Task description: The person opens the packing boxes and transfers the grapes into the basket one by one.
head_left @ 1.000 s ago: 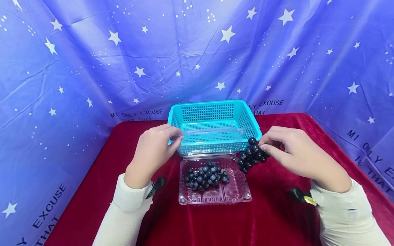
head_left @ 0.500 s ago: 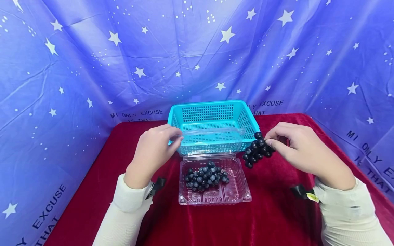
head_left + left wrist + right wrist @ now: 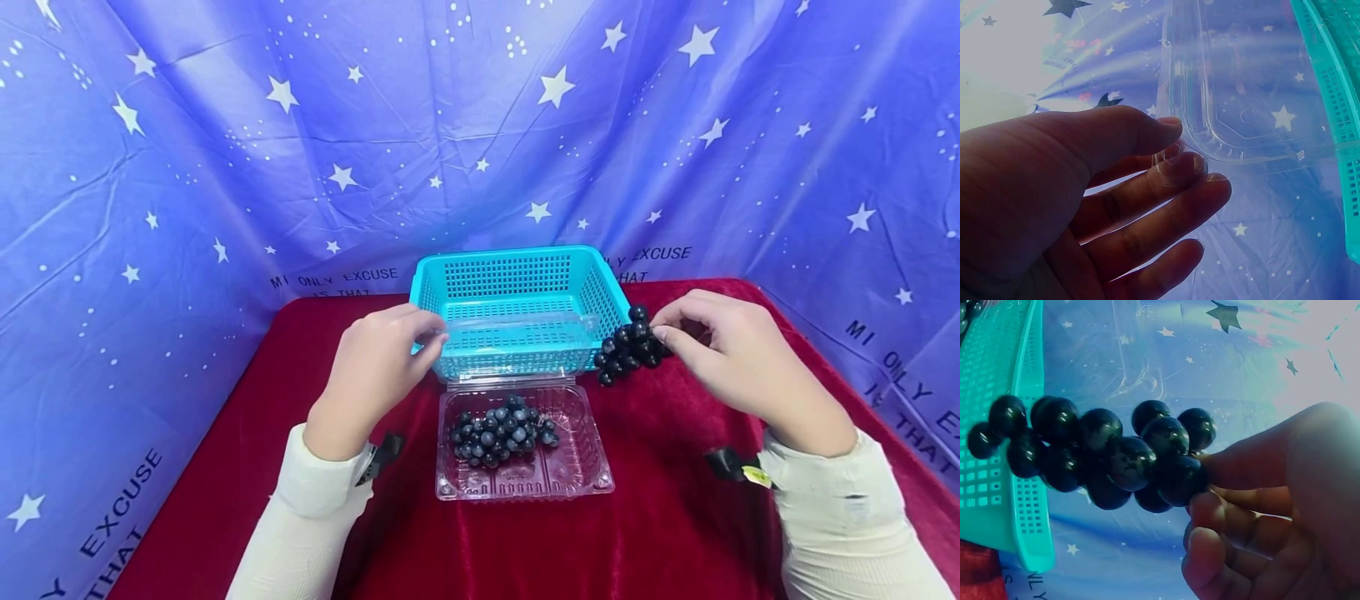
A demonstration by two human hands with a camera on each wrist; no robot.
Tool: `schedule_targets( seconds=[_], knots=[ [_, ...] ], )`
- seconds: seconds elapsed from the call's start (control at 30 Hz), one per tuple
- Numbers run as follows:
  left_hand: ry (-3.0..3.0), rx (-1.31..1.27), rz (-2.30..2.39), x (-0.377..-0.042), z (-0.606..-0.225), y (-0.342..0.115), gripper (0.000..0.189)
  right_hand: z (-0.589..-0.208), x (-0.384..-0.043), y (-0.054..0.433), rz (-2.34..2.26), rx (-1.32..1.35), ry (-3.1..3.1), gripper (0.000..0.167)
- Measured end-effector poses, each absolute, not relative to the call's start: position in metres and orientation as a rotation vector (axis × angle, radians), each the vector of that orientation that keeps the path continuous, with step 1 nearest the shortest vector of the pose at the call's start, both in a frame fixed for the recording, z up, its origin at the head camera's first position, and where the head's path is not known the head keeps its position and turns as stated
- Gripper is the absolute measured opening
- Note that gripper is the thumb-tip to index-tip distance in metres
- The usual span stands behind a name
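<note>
The grip of the right hand (image 3: 738,358) is closed on a bunch (image 3: 630,350) of dark grapes: thumb and fingers pinch it at its top end, and the rest slants down and inward, off the desk. The exact point of hold is hidden behind the grapes. The left hand (image 3: 375,375) has its grip closed too, thumb and fingers pinching the near-left corner of a clear lid (image 3: 517,343). The lid stands raised from the far edge of its tray (image 3: 582,446), which lies open near the middle of the desk (image 3: 660,533). Another bunch (image 3: 501,429) rests in the tray, toward its left side.

Behind the lid, at the desk's far edge, is the basket (image 3: 506,273). The held bunch hangs beside the basket's near right corner; whether they touch cannot be told. A starry curtain (image 3: 465,108) closes off the back.

The step in hand looks like carrying one bunch by its end while the lid is held open. The next move seems to call for a firm pinch, since all the weight hangs from one end, and for swinging the low grapes clear of the basket's corner. The thin lid probably needs steadying meanwhile.
</note>
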State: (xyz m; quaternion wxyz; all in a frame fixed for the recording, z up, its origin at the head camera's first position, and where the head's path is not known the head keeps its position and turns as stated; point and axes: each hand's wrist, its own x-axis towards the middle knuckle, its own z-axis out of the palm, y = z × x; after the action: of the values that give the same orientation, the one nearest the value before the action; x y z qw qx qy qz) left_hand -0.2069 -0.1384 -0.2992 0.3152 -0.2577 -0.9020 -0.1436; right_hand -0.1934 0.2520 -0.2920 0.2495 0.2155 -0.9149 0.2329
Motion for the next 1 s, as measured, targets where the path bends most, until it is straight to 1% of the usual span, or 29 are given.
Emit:
schedule_targets(
  seconds=[0.4,1.0],
  knots=[
    [-2.377,-0.677,-0.371,-0.207,-0.3,-0.138,0.009,-0.302,-0.205,0.253,0.672,0.469,-2.35,0.01],
    [-2.382,-0.683,-0.381,-0.207,-0.3,-0.138,0.008,-0.319,-0.226,0.254,0.741,0.401,-2.207,0.009]
  ],
)
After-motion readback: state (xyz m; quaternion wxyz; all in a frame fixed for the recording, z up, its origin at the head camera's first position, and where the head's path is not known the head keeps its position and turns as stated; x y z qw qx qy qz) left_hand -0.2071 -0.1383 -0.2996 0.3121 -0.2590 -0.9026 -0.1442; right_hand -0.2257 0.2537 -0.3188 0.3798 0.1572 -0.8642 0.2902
